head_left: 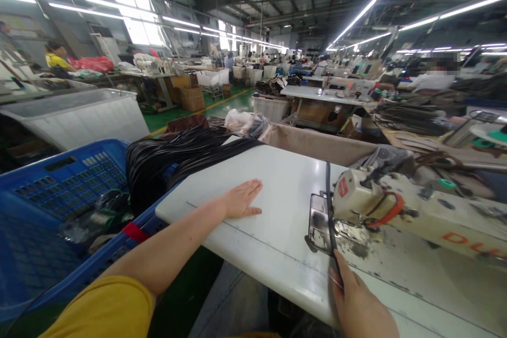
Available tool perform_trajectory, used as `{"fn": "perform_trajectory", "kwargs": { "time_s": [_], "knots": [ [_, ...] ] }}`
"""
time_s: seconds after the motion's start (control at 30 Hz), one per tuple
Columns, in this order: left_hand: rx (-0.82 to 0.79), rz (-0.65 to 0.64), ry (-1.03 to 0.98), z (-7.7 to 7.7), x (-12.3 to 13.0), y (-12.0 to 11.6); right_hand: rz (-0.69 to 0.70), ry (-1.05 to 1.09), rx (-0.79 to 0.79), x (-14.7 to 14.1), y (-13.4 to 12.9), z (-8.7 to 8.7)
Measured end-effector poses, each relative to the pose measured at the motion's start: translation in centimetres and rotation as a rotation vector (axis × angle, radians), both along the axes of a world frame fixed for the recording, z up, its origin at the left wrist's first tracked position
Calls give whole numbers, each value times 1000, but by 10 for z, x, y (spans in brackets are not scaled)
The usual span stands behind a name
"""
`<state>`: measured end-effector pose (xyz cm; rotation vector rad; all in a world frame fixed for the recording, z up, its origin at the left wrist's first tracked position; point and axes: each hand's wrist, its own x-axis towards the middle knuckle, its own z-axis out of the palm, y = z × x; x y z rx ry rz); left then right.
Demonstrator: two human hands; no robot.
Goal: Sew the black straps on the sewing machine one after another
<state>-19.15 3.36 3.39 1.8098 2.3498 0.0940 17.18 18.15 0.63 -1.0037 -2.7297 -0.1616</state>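
My left hand [242, 199] lies flat on the white tabletop [277, 179], fingers stretched out, with nothing in it. At the table's front edge my right hand [358, 301] is closed on the near end of a narrow black strap [328, 190]. From there the strap runs away from me over the metal plate [318, 216] and past the needle area of the sewing machine [380, 195], on to the table's far edge. The machine's head stands just right of the strap. A bundle of black straps [158, 158] drapes over the table's far left side.
On my left stands a blue plastic crate [79, 163] holding thread spools and plastic wrap. A fabric-lined bin [320, 140] borders the table's far side. Farther off are a white bin [83, 111], cardboard boxes [190, 97] and another sewing table [317, 94]. Other people sit in the background.
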Motion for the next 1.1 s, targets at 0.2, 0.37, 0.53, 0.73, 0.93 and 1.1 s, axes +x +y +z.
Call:
{"fn": "perform_trajectory", "kwargs": {
  "time_s": [0.2,0.37,0.53,0.73,0.93,1.1],
  "knots": [
    [142,-491,-66,10,111,-28,-18,11,4,-1,0,-2],
    [284,-754,-74,4,176,-40,-6,-56,-34,-2,0,6],
    [323,-771,-50,-11,205,-29,-20,-95,-88,-1,-6,21],
    [419,-486,-200,14,202,0,-24,-80,-144,2,-11,24],
    [543,-125,-496,16,196,37,-25,-37,-142,4,-14,22],
    [494,-122,-356,-5,191,68,-21,-8,-148,4,-15,20]
  ]
}}
